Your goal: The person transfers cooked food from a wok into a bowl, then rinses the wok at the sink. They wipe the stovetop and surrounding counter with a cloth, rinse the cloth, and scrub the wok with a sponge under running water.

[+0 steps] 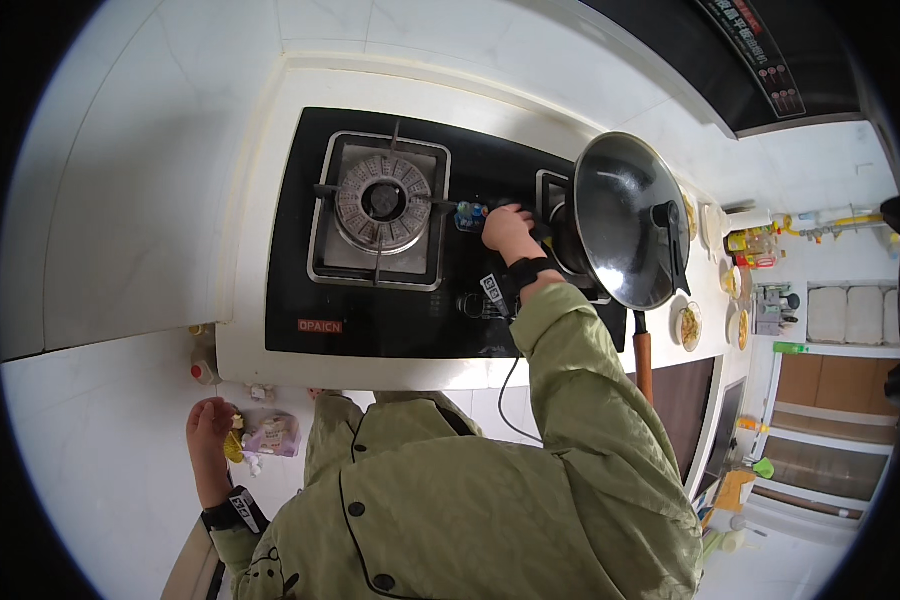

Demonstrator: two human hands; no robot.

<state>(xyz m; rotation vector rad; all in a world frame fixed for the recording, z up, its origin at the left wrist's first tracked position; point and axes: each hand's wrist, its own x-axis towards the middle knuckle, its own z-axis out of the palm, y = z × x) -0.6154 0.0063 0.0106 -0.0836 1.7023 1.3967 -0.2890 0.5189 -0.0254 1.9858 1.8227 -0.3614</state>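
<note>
My right hand [508, 229] reaches over the black glass gas cooktop [375, 322], between its two burners. Its fingers are bent down beside a small blue sticker or packet [470, 216]; whether they grip something dark there is hidden. Just right of that hand, a wok with a wooden handle [643, 367] stands over the right burner. A glass lid [622, 217] with an upright black handle [669, 240] covers it. The left burner [384, 202] has its pan supports bare. Low on the left, away from the cooktop, hangs my left hand [210, 420], fingers curled, with nothing visible in it.
Bowls of food [688, 326] stand right of the wok, with bottles [754, 244] farther along. A range hood [780, 60] overhangs the upper right. Below left, a purple-edged package [274, 435] and a jug [204, 364] sit near the counter. A thin cable [504, 397] hangs at the front edge.
</note>
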